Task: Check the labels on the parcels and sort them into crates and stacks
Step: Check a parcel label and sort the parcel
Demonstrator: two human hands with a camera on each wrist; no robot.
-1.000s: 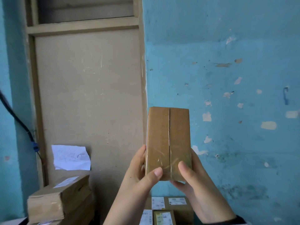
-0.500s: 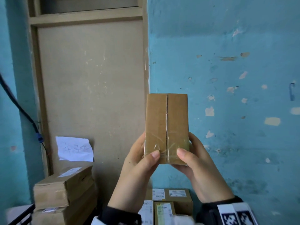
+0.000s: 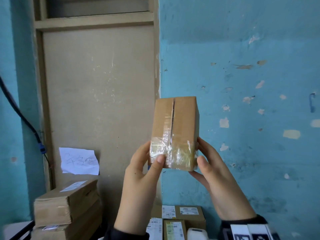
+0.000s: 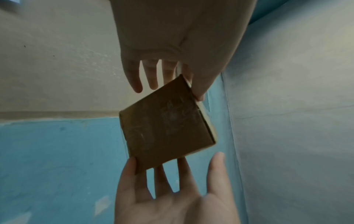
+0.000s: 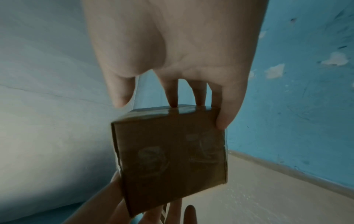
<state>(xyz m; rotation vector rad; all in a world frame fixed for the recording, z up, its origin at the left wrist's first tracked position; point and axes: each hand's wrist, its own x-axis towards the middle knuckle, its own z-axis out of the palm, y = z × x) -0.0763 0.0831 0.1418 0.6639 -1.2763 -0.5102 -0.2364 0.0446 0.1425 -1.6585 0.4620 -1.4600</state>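
I hold a small brown cardboard parcel (image 3: 174, 129) upright at chest height in front of the blue wall. Its taped seam faces me and no label shows on this face. My left hand (image 3: 145, 172) pinches its lower left part, thumb on the front and a finger behind. My right hand (image 3: 214, 172) props the lower right corner with straight fingers behind it. In the right wrist view the fingertips (image 5: 174, 104) touch the parcel's (image 5: 170, 156) edge and the thumb stands free. In the left wrist view the left thumb (image 4: 199, 92) presses the parcel's (image 4: 164, 125) edge.
Two brown boxes (image 3: 65, 205) are stacked at the lower left. Several labelled parcels (image 3: 181, 217) lie below my hands. A handwritten paper note (image 3: 78, 161) leans on the beige door panel (image 3: 98, 101). A black cable (image 3: 22, 116) runs down the left wall.
The parcel has turned slightly, so its right side face now shows. My right thumb has slid off the front face to the lower right corner. The left thumb stays on the front.
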